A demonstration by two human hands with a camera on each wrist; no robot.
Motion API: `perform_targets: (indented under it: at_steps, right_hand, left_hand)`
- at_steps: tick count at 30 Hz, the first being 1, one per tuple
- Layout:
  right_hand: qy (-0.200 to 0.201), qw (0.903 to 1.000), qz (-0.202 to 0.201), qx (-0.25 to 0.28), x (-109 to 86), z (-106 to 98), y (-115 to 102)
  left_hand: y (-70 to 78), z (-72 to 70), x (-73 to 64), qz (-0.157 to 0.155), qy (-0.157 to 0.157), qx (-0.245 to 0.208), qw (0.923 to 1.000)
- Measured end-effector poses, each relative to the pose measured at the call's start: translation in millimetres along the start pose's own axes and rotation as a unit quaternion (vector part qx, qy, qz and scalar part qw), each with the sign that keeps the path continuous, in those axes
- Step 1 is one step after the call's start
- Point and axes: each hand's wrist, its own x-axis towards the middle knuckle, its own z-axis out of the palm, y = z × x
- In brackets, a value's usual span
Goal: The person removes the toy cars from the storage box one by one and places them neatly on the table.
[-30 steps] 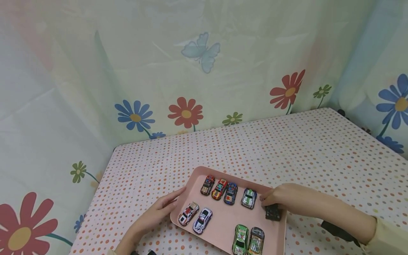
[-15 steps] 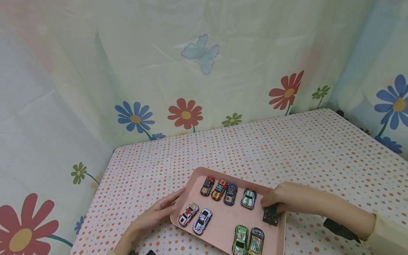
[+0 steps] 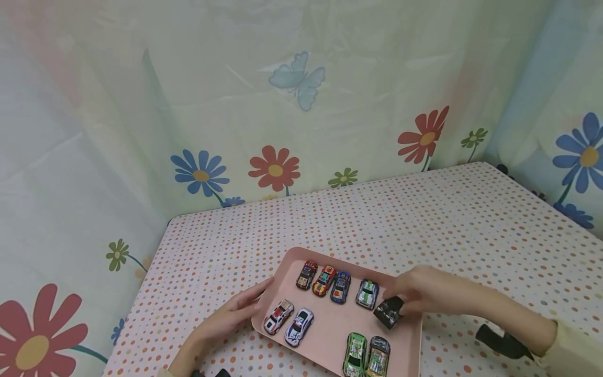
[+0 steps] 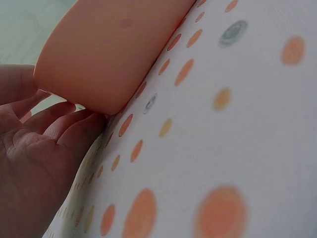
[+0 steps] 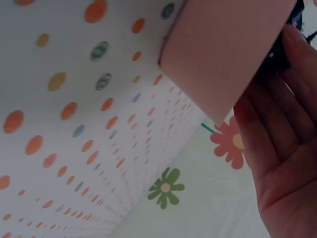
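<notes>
My right hand (image 3: 421,290) pinches a black toy car (image 3: 389,312), tilted, over the right end of a pink tray (image 3: 332,319). In the right wrist view the tray wall (image 5: 223,54) partly hides this car (image 5: 278,54), with fingers around it. My left hand (image 3: 226,314) rests against the tray's left wall, its fingertips right at the rim. The left wrist view has these fingers (image 4: 81,124) at the tray's corner. Close to the black car stands a white-green toy car (image 3: 367,294); a green one (image 3: 355,355) and a dark multicoloured one (image 3: 378,357) are nearer me.
Red (image 3: 324,281), blue (image 3: 341,287) and dark red (image 3: 306,275) toy cars line the tray's far left side. A white-red car (image 3: 278,317) and a white-purple one (image 3: 299,326) stand near left. A dotted cloth (image 3: 377,225) covers the table, with a flowered curtain (image 3: 226,104) behind.
My right hand has brought the black car leftward from near the tray's right wall, turning and tilting it. The left hand, the tray and the other cars stay in place.
</notes>
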Motion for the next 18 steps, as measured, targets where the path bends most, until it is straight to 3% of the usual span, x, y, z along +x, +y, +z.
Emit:
perform_targets:
  at_steps: [2,7,13,18]
  right_hand:
    - [0.02,0.9998,-0.002,-0.008,2.1,-3.9,-1.3]
    - [0.08,0.9953,0.038,-0.04,10.4,-18.0,-3.2]
    - [0.178,0.9784,0.084,-0.062,21.6,-33.3,12.2]
    - [0.213,0.9653,0.13,-0.078,27.1,-39.3,37.0]
  left_hand:
    - [-0.1,-0.5,-0.2,0.002,-0.001,0.002,1.0]
    - [0.3,-0.2,-0.6,0.003,0.0,0.003,1.0]
    - [0.5,0.9,0.4,-0.005,0.004,-0.004,1.0]
    - [0.9,1.4,0.1,-0.009,0.008,-0.003,0.9999]
